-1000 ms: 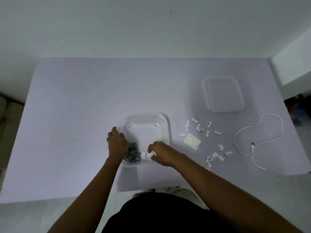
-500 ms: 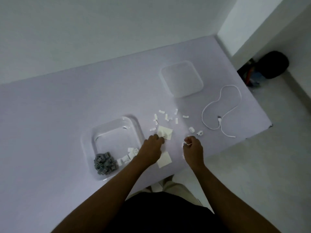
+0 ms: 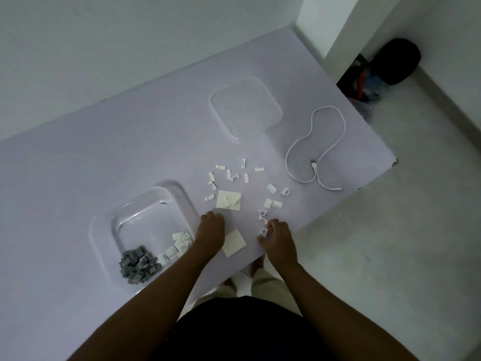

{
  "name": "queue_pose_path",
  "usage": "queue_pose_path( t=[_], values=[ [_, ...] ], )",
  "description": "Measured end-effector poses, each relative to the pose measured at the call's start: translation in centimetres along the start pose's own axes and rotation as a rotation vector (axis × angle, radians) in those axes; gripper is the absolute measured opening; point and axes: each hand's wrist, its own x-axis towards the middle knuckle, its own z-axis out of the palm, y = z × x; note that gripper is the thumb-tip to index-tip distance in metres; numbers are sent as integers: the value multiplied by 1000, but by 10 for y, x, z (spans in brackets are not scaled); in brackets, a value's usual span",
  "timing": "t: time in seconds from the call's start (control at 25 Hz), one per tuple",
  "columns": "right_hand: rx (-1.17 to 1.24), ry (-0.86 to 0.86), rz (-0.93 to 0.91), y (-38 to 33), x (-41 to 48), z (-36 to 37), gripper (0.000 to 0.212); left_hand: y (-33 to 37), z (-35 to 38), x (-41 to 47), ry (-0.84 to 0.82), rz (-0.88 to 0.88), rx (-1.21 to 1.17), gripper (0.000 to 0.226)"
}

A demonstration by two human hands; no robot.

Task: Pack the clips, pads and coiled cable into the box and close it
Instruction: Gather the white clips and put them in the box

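Observation:
A clear plastic box (image 3: 145, 204) stands open on the pale table, with grey clips (image 3: 136, 264) and white clips (image 3: 177, 243) in its near corner. My left hand (image 3: 212, 230) rests knuckles-up between the box and a white pad (image 3: 233, 242); what it holds is hidden. My right hand (image 3: 277, 237) pinches a small white clip (image 3: 263, 231) near the table's front edge. A second pad (image 3: 228, 200) lies beyond, with several loose white clips (image 3: 234, 174) around it. The white cable (image 3: 316, 149) lies uncoiled to the right. The clear lid (image 3: 246, 108) sits further back.
The table's right edge (image 3: 364, 188) runs close to the cable, with grey floor below. A dark bag (image 3: 398, 61) and cluttered items stand in the corner by a white pillar. A white wall lies behind the table.
Both hands left the box and moved right to the loose parts. My left hand drew back from the far pad toward the near pad. The view swung to the right.

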Motion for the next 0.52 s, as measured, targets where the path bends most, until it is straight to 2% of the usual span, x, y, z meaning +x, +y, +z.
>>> queue_pose_path(
  t=[0.12, 0.2, 0.28, 0.32, 0.36, 0.44, 0.52],
  values=[
    [17, 6, -20, 2, 9, 0, 25, 15, -8, 11, -22, -106, -318, 21],
    [116, 16, 10, 5, 17, -4, 22, 31, -16, 15, -99, -280, -741, 23],
    [386, 33, 176, 6, 24, -16, 15, 45, -19, 18, -206, -430, -1126, 28],
    [609, 20, 294, 7, 28, -24, 10, 51, -19, 19, -245, -438, -1181, 27],
    [817, -12, 399, 7, 32, -33, 15, 56, -17, 22, -240, -416, -1144, 24],
    [1112, -113, 513, 12, 42, -55, 24, 66, -7, 29, -68, -258, -793, 16],
    [1251, -213, 530, 16, 54, -75, 23, 79, 5, 34, 110, -94, -455, 29]
  ],
)
